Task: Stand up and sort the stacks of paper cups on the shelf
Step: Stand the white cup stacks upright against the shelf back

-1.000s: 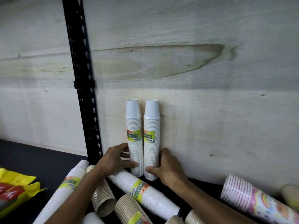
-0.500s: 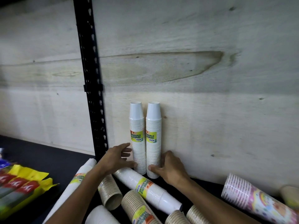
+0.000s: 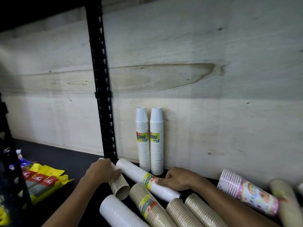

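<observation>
Two white cup stacks (image 3: 142,141) (image 3: 156,143) stand upright side by side against the plywood back wall, each with a yellow-green label. In front of them a third labelled white stack (image 3: 136,173) lies slanted on the black shelf (image 3: 62,158). My right hand (image 3: 177,179) grips this lying stack just right of its label. My left hand (image 3: 103,172) curls over the far end of another lying white stack (image 3: 100,159), most of it hidden under my hand and arm. A brown stack (image 3: 119,188) lies just below that hand.
Several brown stacks (image 3: 147,203) (image 3: 201,210) and a white one (image 3: 118,213) lie near the front. A pink patterned stack (image 3: 246,194) and a beige one (image 3: 285,200) lie at right. A black perforated post (image 3: 103,95) stands left of the upright stacks. Yellow-red packets (image 3: 44,182) lie far left.
Both hands left the bases of the upright stacks. The right hand dropped onto the lying labelled stack; the left moved left to the other white stack's end. The view pulled back.
</observation>
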{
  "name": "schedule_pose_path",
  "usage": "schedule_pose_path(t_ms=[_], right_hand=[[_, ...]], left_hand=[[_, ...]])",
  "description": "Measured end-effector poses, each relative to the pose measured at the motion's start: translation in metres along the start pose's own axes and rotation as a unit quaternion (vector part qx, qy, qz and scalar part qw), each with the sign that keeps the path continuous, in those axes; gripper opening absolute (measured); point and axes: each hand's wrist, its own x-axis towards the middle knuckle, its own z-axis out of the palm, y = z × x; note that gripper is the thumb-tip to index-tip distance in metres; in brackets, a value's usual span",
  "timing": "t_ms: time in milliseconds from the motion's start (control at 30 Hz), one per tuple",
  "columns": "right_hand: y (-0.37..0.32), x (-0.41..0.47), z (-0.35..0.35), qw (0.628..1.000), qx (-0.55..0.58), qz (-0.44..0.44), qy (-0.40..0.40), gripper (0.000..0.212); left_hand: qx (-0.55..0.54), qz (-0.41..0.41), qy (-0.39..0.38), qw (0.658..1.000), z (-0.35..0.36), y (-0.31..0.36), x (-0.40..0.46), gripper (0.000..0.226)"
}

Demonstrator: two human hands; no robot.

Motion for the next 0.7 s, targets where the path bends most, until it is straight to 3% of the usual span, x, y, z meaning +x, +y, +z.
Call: schedule_pose_path(t_ms=[300,533,700], right_hand=[[0.01,0.009,0.002,0.997,0.048,-0.04,-0.045,0.062],[0.013,0.001,-0.006,0.995,0.078,-0.066,0.016,0.048],[0.019,-0.01,-0.028,0.982,0.168,-0.057,0.058,0.041]], left_hand=[[-0.078,-0.065,-0.035,0.994,0.015,0.014,-0.005,0.067],[-0.217,-0.086,-0.036,0.972,0.013,-0.006,0.0,0.078],[-0.291,-0.075,-0.022,0.954,0.0,-0.007,-0.008,0.049]])
